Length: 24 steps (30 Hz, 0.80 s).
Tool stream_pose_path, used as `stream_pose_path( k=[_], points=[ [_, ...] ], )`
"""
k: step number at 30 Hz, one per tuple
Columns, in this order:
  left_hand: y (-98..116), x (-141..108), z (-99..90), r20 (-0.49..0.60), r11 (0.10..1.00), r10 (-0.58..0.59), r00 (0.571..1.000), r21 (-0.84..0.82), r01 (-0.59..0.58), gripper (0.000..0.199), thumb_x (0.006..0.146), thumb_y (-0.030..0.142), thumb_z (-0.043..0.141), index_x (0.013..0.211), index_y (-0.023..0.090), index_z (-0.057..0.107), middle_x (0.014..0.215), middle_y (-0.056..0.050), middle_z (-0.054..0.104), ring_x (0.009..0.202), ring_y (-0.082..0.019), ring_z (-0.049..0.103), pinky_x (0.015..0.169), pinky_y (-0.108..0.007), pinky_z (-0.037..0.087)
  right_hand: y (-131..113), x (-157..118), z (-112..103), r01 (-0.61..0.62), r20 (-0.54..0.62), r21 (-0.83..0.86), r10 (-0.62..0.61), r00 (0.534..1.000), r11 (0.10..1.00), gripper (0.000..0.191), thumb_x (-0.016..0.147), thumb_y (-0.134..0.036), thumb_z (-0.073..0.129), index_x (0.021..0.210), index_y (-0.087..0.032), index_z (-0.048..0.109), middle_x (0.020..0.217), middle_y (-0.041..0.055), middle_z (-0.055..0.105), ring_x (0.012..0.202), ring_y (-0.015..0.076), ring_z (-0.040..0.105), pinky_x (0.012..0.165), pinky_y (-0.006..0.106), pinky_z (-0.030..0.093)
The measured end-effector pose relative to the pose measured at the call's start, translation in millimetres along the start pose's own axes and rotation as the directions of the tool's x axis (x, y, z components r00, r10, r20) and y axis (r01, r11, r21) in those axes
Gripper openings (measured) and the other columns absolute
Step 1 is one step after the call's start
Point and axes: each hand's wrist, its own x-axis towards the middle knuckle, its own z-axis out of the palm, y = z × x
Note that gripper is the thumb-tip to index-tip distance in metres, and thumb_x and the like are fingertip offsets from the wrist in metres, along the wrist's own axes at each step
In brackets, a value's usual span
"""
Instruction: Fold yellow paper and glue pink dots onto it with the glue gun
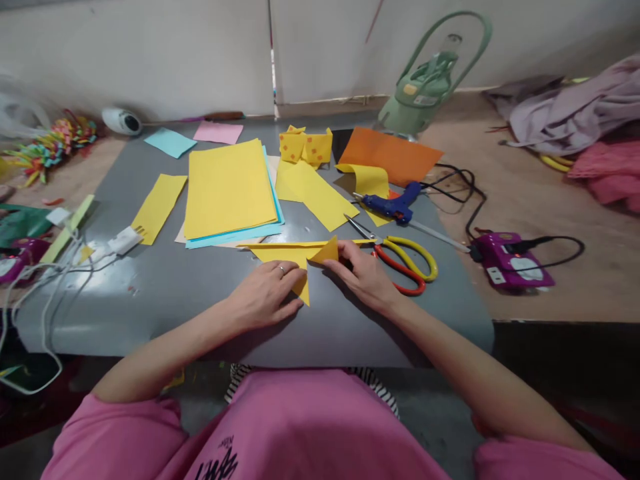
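Observation:
A yellow sheet of paper [283, 254] lies partly folded on the grey tabletop, with a pointed lower corner. My left hand [265, 291] rests flat across it, fingers stretched out and thumb apart, covering part of the sheet. With thumb and fingers closed, my right hand [369, 275] pinches a raised flap of the same paper. A narrow yellow strip [300, 245] runs along the paper's far edge. Beside my right hand lie scissors [416, 253] with one red and one yellow handle, their blades pointing away. My right fingers are partly hidden behind the flap.
Behind my hands lies a stack of yellow sheets [227, 190]. A blue glue gun [397, 205] lies right of loose yellow pieces, its cord running to a purple power socket [513, 261]. Orange paper [387, 155] and a green bottle [420, 93] stand farther back. White cables [47, 313] hang left.

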Motion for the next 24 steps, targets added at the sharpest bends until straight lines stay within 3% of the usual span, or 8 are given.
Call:
stream_pose_path(
  k=[3, 6, 10, 16, 21, 24],
  points=[
    [3.6, 3.9, 1.4, 0.022, 0.991, 0.0, 1.0, 0.133, -0.003, 0.029, 0.1, 0.026, 0.041, 0.118, 0.014, 0.061, 0.118, -0.016, 0.069, 0.103, -0.027, 0.067, 0.091, -0.042, 0.053, -2.9, -0.2, 0.8, -0.093, -0.009, 0.133, 0.096, 0.995, 0.987, 0.039, 0.095, -0.045, 0.054, 0.125, -0.021, 0.048, 0.085, 0.0018, 0.07, 0.078, 0.0202, 0.066, 0.074, 0.033, 0.05],
    [7.5, 7.0, 1.8, 0.034, 0.977, 0.001, 0.999, 0.213, -0.008, 0.029, 0.1, 0.018, 0.036, 0.112, 0.014, 0.062, 0.106, -0.014, 0.071, 0.095, -0.026, 0.068, 0.085, -0.039, 0.053, -5.1, 0.0, 2.7, -0.09, -0.042, 0.124, 0.096, 0.995, 0.988, 0.032, 0.096, -0.041, 0.051, 0.12, -0.02, 0.052, 0.077, 0.0006, 0.067, 0.074, 0.0198, 0.065, 0.074, 0.033, 0.049],
    [8.2, 7.3, 0.1, 0.038, 0.972, 0.006, 0.999, 0.236, -0.015, 0.029, 0.101, 0.022, 0.036, 0.112, 0.014, 0.062, 0.103, -0.012, 0.07, 0.091, -0.025, 0.068, 0.081, -0.037, 0.052, -5.2, 1.5, 5.1, -0.015, -0.072, -0.012, 0.014, 0.997, 1.0, 0.023, 0.095, -0.035, 0.054, 0.112, -0.02, 0.057, 0.078, 0.0018, 0.07, 0.078, 0.0209, 0.065, 0.08, 0.036, 0.045],
    [5.1, 1.6, -4.5, 0.044, 0.97, 0.063, 0.997, 0.232, -0.072, 0.032, 0.102, 0.038, 0.042, 0.117, 0.016, 0.061, 0.113, -0.014, 0.068, 0.099, -0.025, 0.066, 0.085, -0.035, 0.05, -1.6, 2.7, 6.8, 0.177, 0.012, -0.204, -0.178, 0.984, 0.963, 0.022, 0.1, -0.032, 0.049, 0.097, -0.02, 0.067, 0.092, 0.0055, 0.076, 0.089, 0.0223, 0.066, 0.085, 0.038, 0.038],
    [-2.5, 0.4, 0.7, 0.0, 0.959, 0.102, 0.995, 0.267, -0.098, 0.029, 0.1, 0.041, 0.053, 0.114, 0.017, 0.062, 0.112, -0.011, 0.07, 0.095, -0.021, 0.068, 0.084, -0.032, 0.05, 4.9, 3.7, 11.1, 0.202, -0.027, -0.33, -0.223, 0.974, 0.922, 0.029, 0.103, -0.034, 0.045, 0.102, -0.019, 0.07, 0.096, 0.0063, 0.077, 0.09, 0.0224, 0.064, 0.082, 0.037, 0.036],
    [-8.3, -0.2, 6.4, -0.055, 0.949, 0.153, 0.987, 0.287, -0.131, 0.026, 0.098, 0.04, 0.058, 0.108, 0.018, 0.063, 0.11, -0.009, 0.071, 0.089, -0.02, 0.069, 0.08, -0.032, 0.051, 6.5, 3.2, 14.0, 0.217, -0.081, -0.487, -0.291, 0.953, 0.846, 0.029, 0.103, -0.032, 0.045, 0.104, -0.019, 0.072, 0.096, 0.0084, 0.074, 0.089, 0.0231, 0.06, 0.079, 0.037, 0.036]
  ],
)
